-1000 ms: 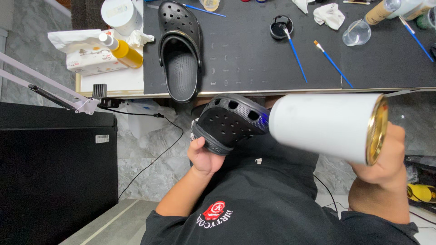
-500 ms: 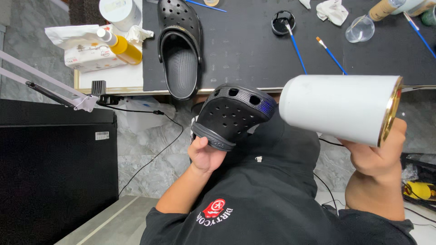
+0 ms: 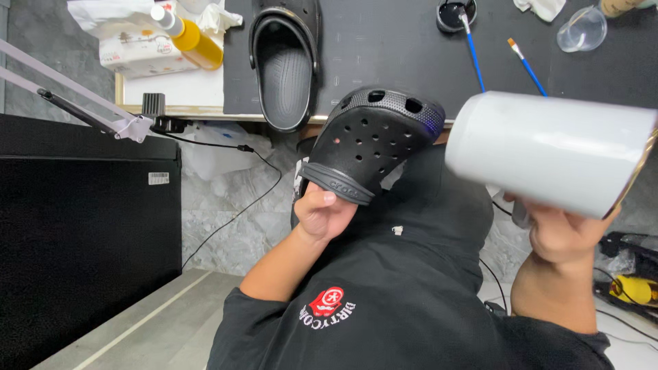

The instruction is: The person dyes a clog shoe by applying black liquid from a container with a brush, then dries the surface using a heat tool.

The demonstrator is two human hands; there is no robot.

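Head view, looking down past own chest to the desk edge.

- Left hand [image 3: 322, 216]: fingers clenched on the heel rim of a black perforated clog [image 3: 373, 140], thumb on the outer edge. The clog is held in the air at frame centre, toe toward 1 o'clock, vented upper facing the camera.
- Right hand [image 3: 562, 236]: at 4 o'clock, wrapped from below around a white cylindrical appliance with a gold rim [image 3: 548, 154]. Probably a hair dryer, though the handle is hidden in the palm and I cannot be sure. Its near end sits just beside the clog's toe; touching or apart, I cannot tell.
- On the black work mat [image 3: 384, 48] at 12 o'clock: the matching second clog [image 3: 286, 68], sole side down, heel overhanging the desk edge.
- At 1 o'clock: two blue-handled paintbrushes [image 3: 528, 66] and a small black pot [image 3: 449, 14]. A clear cup [image 3: 582, 29] lies toward 2 o'clock.
- At 11 o'clock: a yellow bottle [image 3: 192, 41] lying against a tissue pack [image 3: 137, 51].
- At 9 o'clock: a desk-lamp arm [image 3: 75, 103] above a black cabinet [image 3: 82, 226].

Handling judgement: the heel pinch is a small hold for a light, springy shoe. A deeper grip with fingers inside the heel cup would steady it, and would keep the thumb off the outer surface. Hold the cylinder's end clear of the toe, not resting on it.
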